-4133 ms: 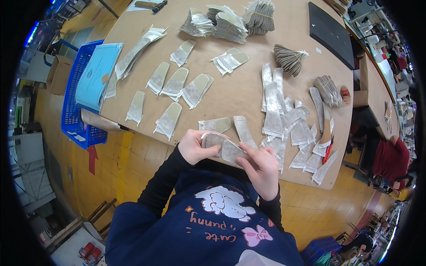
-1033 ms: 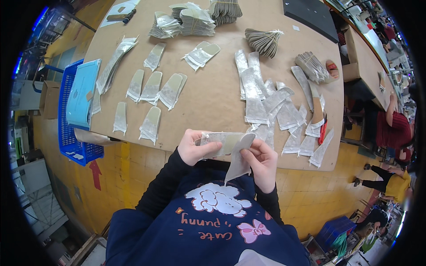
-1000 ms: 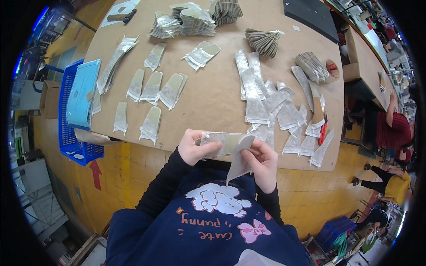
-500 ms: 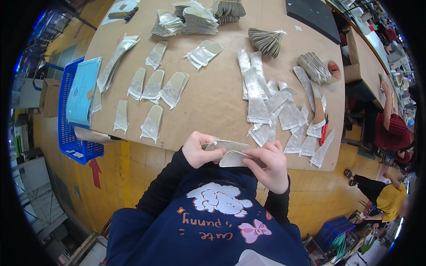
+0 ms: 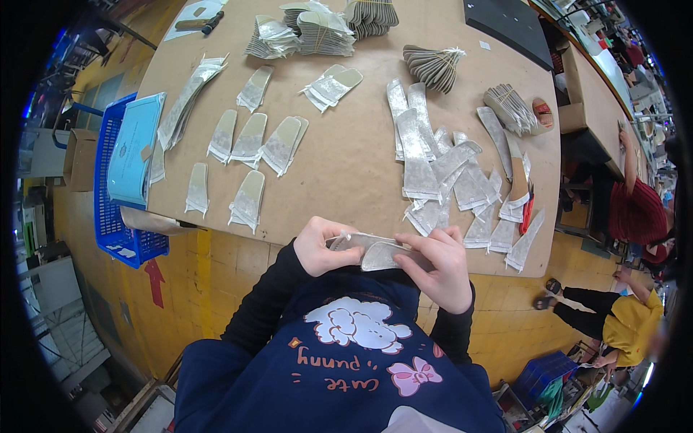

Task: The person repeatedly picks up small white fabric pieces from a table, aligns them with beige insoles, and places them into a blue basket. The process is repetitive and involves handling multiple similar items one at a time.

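Close to my body, at the table's near edge, both hands are closed on thin, tongue-shaped grey pieces. My left hand [image 5: 321,249] pinches one pale piece [image 5: 355,241] between thumb and fingers. From the other side, my right hand [image 5: 439,267] grips a second tongue-shaped piece [image 5: 380,256], its rounded end pointing left and overlapping the first. The fingers partly hide both pieces. Similar pieces with whitish, silvery coverings [image 5: 249,137] lie in small groups beyond my left hand. Beyond my right hand is a loose heap of longer silvery strips [image 5: 419,155].
Banded stacks [image 5: 325,32] stand along the far side, with a fanned bundle [image 5: 433,66] nearer. At right lie a wooden-handled knife [image 5: 497,137] and a red-handled tool [image 5: 529,209]. A blue basket [image 5: 108,195] adjoins the left edge. A person in yellow [image 5: 632,325] is at the right.
My right fingers have come slightly left and up over the pieces, and the overlapping piece has shifted a little right. The person in yellow has shifted, feet further left.
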